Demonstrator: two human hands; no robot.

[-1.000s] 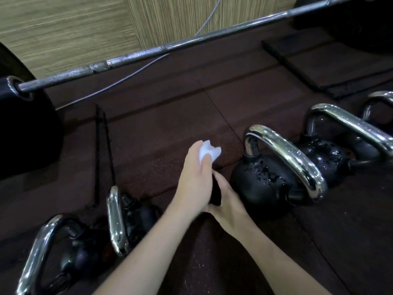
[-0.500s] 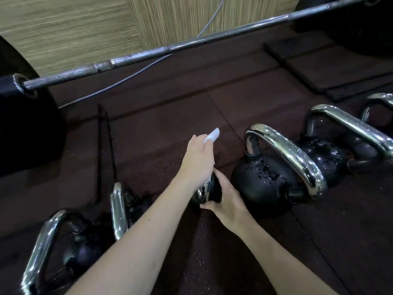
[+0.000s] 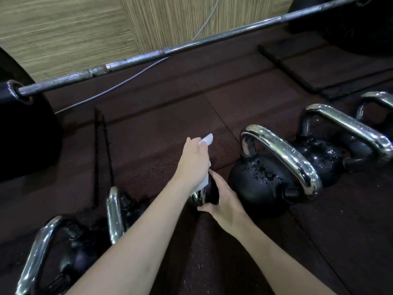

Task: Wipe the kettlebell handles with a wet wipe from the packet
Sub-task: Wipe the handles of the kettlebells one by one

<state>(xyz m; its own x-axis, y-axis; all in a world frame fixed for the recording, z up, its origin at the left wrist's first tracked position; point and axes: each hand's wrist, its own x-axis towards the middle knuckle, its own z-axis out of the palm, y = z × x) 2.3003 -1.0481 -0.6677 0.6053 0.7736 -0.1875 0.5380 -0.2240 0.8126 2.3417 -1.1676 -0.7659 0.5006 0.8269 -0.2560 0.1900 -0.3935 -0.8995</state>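
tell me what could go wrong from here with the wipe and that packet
1. The left hand pulls the wet wipe from the dark packet, which the right hand grips; a weak hold might let the packet lift with it, or a second wipe may follow.
2. The nearest kettlebell carries water droplets, so its chrome handle could be slippery.

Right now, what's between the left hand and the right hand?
Head view: a white wipe trailing from the left hand and a small dark, shiny packet held by the right hand. No bare gap shows.
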